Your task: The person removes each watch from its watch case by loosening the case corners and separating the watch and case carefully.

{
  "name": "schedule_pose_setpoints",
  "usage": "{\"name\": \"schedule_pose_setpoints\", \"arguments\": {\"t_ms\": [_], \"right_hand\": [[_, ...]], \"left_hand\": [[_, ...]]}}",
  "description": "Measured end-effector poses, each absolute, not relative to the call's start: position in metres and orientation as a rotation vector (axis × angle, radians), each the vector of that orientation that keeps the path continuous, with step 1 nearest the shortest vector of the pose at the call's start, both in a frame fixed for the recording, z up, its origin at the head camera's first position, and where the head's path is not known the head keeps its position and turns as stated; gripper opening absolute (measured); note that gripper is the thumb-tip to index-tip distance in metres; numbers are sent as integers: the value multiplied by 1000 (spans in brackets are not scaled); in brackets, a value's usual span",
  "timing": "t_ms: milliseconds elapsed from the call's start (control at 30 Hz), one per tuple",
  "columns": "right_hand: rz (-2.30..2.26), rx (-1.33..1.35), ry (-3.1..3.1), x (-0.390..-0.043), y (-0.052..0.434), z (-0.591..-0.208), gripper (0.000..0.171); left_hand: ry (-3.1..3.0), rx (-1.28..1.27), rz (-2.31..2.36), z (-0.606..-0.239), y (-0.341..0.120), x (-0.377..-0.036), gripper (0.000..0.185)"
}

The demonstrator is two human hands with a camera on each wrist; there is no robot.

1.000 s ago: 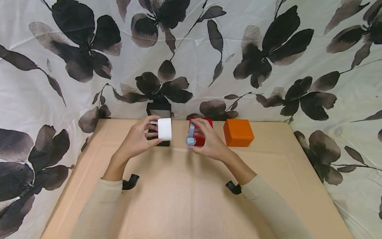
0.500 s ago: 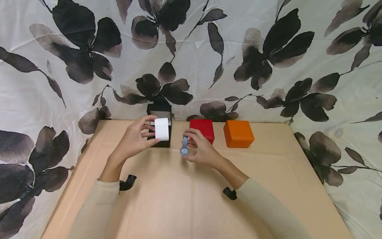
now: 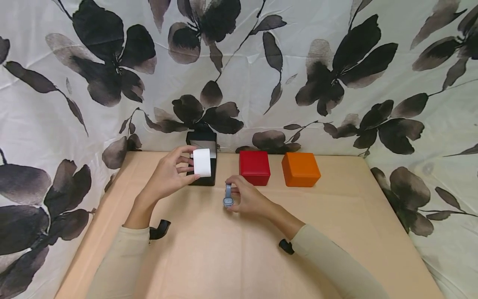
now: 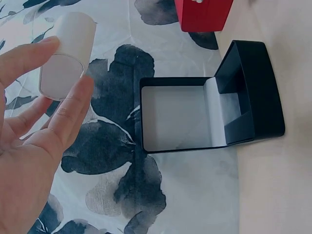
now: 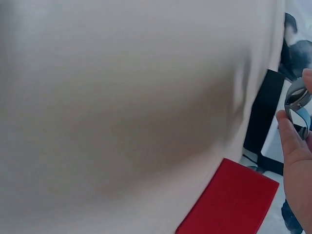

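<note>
Right hand lower and nearer than a second ago, off red box, watch now just above tabletop. Watch strap runs upright, face toward camera, pinched between thumb and fingertips. Left hand unmoved, fingers curled round white cushion, just before open black box. Left hand nearer box; watch lies right of cushion, apart.

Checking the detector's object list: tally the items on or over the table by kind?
Boxes: 3 — black box, open; red box; orange box
Watches: 1 — watch, in right hand
White cushions: 1 — white cushion, in left hand
Total: 5
</note>
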State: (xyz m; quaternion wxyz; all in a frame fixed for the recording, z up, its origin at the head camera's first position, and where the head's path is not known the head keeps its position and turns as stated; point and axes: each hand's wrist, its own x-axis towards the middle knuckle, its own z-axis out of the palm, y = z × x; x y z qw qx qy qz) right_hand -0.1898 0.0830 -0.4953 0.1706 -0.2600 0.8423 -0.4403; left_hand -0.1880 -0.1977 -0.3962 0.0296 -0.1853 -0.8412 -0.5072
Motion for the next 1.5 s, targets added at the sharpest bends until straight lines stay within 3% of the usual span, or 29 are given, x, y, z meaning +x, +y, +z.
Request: {"name": "schedule_pose_setpoints", "arguments": {"t_ms": [533,1500], "right_hand": [[-1055,-847,2476,-179,75,-516,78],[-982,-812,2550,-157,69,-513,81]], "left_hand": [[-2674,-589,-1494,-398,-202,-185,78],[-2759,-602,-1471,-396,-211,-180,80]]}}
